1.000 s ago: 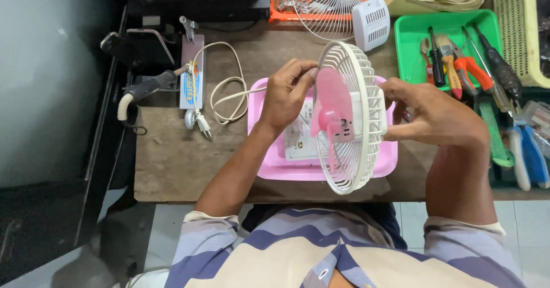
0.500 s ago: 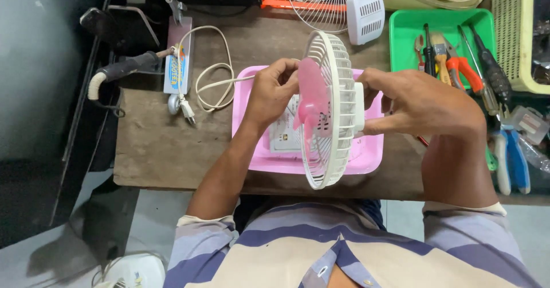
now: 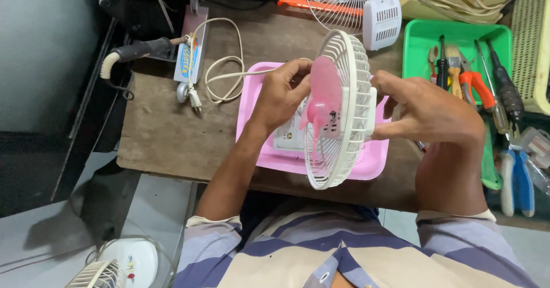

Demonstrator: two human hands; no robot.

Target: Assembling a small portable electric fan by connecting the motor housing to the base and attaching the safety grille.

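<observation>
Small white-caged fan [image 3: 338, 110] with pink blades stood on edge over pink tray [image 3: 252, 105]. Left hand [image 3: 281, 96] gripped cage at nine o'clock; right hand [image 3: 429, 113] pinched motor housing at three o'clock.

Two hands are seen, left hand [image 3: 281, 96] and right hand [image 3: 432, 113]; one small fan [image 3: 338, 110], one pink tray [image 3: 258, 116], one green tray [image 3: 421, 42].
</observation>
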